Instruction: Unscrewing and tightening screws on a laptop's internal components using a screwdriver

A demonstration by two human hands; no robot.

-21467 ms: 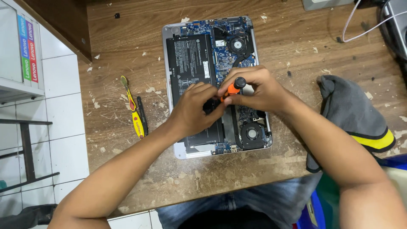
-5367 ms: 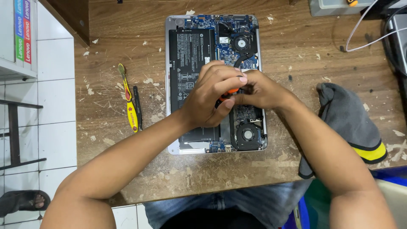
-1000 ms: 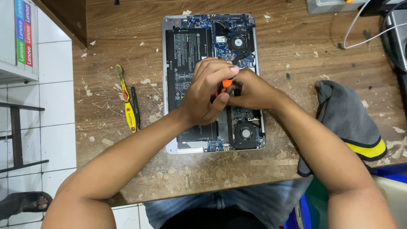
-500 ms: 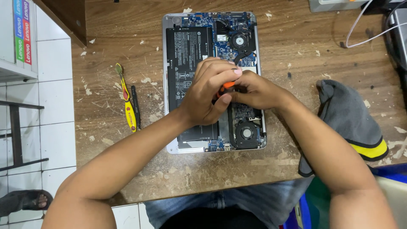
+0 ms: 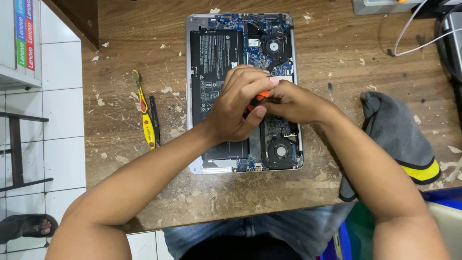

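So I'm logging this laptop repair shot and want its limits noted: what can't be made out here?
Head view:
- Screwdriver: only an orange bit of handle shows; left hand and right hand hide its tip.
- Opened laptop: the middle is covered by both hands.
- Grey cloth: partly behind the right forearm.
- White cable: cut off by the top edge.

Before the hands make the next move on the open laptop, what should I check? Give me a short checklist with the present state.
1. Left hand and right hand both grip the orange-handled screwdriver: ok.
2. Screwdriver tip seated in a screw: cannot tell, hidden by fingers.
3. Open laptop lies flat and fully on the wooden table: ok.
4. Yellow tool lies apart from the laptop: ok.
5. Table free of debris: not ok, chips scattered.
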